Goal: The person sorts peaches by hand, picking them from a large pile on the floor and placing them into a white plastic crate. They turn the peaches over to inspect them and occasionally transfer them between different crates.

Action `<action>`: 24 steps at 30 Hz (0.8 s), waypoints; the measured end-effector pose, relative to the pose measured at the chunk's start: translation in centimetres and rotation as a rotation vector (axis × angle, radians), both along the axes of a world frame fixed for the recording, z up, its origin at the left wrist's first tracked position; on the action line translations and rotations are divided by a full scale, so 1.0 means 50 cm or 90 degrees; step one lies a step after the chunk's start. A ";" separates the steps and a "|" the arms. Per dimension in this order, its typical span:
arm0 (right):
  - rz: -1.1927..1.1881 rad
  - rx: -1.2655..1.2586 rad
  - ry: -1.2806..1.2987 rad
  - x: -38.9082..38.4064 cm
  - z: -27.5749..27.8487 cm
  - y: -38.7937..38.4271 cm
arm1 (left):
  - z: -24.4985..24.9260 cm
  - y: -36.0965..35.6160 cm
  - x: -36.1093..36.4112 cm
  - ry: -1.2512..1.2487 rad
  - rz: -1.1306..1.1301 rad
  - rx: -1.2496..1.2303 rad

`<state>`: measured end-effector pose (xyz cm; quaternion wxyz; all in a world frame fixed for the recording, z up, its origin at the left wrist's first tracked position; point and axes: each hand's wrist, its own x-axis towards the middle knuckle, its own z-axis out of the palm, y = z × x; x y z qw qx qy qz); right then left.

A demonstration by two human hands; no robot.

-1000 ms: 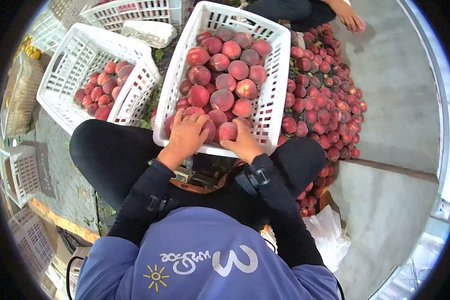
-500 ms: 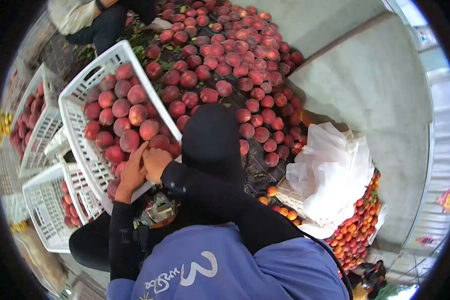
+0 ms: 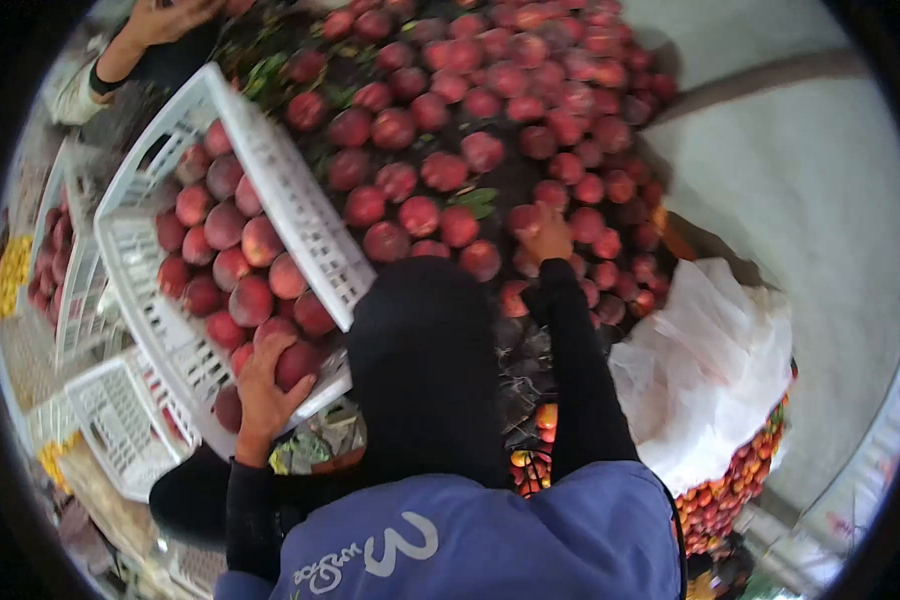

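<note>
My left hand (image 3: 262,392) is inside the near end of a white plastic crate (image 3: 305,205), its fingers curled round a dark red peach (image 3: 297,367). Several more peaches (image 3: 232,268) are heaped in that crate. Out to the right, my right hand (image 3: 550,238) reaches into the loose pile on the floor. Its fingers close on a red peach (image 3: 523,221), slightly blurred, with other peaches (image 3: 481,259) lying around it. My bent knee in black cloth is between the crate and the pile.
Another person's hand (image 3: 165,20) shows at the upper left, beyond the crate. More white crates (image 3: 120,425) stand on the left. White plastic sheeting (image 3: 705,370) lies at right beside orange-red fruit (image 3: 735,490). A grey wall (image 3: 790,200) bounds the pile's right side.
My hands were together at the crate's near end. Now the right has moved out to the floor pile and onto a peach, while the left holds a peach in the crate.
</note>
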<state>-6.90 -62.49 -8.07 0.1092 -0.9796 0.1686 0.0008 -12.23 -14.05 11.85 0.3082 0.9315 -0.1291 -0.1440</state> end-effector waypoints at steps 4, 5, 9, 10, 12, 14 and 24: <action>0.007 -0.094 0.324 0.064 -0.016 0.026 | -0.006 0.001 0.001 0.002 0.015 0.055; 0.015 -0.123 0.333 0.075 -0.041 0.018 | -0.012 0.005 -0.003 0.004 0.021 0.066; -0.041 0.077 0.233 0.095 -0.034 -0.018 | -0.005 0.007 -0.002 -0.003 0.058 0.068; -0.067 0.200 0.164 0.100 -0.045 -0.044 | 0.000 0.007 -0.001 0.001 0.048 0.061; -0.266 0.885 0.008 0.098 0.065 -0.029 | 0.002 0.010 -0.006 -0.001 0.053 0.047; -0.157 1.160 -0.118 0.107 0.248 0.035 | -0.004 0.007 -0.025 -0.035 0.053 0.031; 0.138 1.253 0.046 0.076 0.675 0.415 | -0.031 0.029 -0.034 -0.085 0.089 -0.068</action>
